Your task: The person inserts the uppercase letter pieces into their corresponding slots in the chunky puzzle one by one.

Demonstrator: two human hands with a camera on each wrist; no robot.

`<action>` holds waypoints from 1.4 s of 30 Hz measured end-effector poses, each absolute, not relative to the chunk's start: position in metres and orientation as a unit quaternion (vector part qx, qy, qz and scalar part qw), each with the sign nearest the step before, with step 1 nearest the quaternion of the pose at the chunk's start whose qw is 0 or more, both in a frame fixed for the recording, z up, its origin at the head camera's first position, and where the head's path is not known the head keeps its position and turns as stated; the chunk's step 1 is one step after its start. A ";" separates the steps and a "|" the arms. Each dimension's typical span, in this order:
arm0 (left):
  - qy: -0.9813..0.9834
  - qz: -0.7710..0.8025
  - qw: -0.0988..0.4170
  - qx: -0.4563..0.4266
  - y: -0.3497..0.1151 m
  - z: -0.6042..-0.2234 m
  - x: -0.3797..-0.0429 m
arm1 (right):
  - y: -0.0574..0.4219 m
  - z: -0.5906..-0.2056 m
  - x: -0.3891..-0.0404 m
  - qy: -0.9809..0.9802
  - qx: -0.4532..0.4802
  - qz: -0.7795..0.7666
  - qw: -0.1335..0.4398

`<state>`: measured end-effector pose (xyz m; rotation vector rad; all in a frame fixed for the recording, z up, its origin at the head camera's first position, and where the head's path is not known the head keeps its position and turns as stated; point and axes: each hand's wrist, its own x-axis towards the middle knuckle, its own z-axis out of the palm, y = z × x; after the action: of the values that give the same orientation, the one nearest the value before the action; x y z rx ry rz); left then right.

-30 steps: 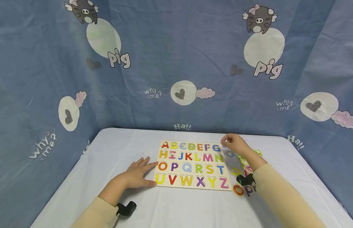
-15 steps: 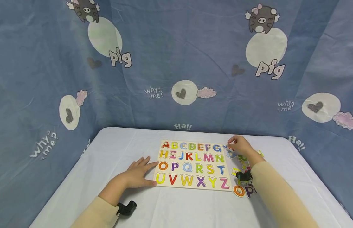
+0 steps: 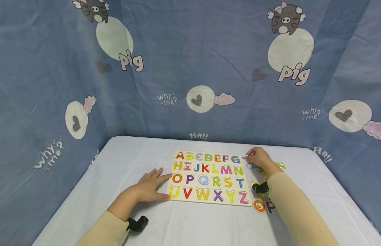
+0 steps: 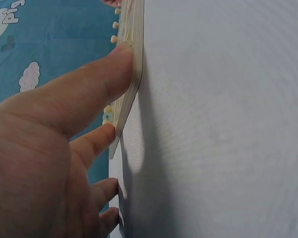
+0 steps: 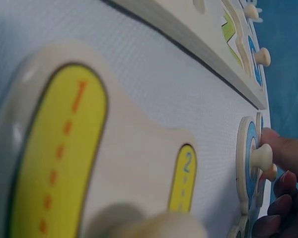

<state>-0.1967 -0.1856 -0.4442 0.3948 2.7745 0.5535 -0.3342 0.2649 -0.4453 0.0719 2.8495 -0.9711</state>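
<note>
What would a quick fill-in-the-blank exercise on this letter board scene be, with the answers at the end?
In the head view, the bare left hand touches the flat pale wooden alphabet board on its ____ side.
The loose purple wooden letter beside the loose round orange letter O is ____.
The pink letter ending the board's bottom row is ____.
Missing words: left; P; Z.

Board [image 5: 184, 25]: wood, smooth, matt. Yellow letter piece [image 5: 131, 134]: wood, glossy along rim, smooth face. Knobs [image 5: 261, 157]: smooth wood, soft sheen. Worktop [image 3: 190, 225]: covered in matt cloth, fine weave showing. Backdrop [image 3: 166, 68]: matt cloth, creased. Left sleeve [image 3: 105, 229]: matt cloth. Wrist mount [image 3: 138, 224]: plastic-looking.
</note>
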 end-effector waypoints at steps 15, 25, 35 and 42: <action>0.961 0.197 0.137 0.137 -0.184 -0.445 -0.197 | 0.267 -0.431 -0.327 0.941 -0.031 -0.328 0.074; 0.962 0.195 0.133 0.136 -0.186 -0.449 -0.198 | 0.237 -0.399 -0.308 0.937 -0.103 -0.319 0.097; 0.962 0.195 0.134 0.136 -0.186 -0.449 -0.198 | 0.194 -0.390 -0.297 0.914 -0.161 -0.353 0.119; 0.962 0.196 0.134 0.136 -0.185 -0.448 -0.197 | 0.160 -0.399 -0.293 0.910 -0.171 -0.353 0.137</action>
<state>-0.1975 -0.1851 -0.4479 0.3956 2.7888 0.5690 -0.2930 0.1596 -0.3986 -0.4959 2.6322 -1.0218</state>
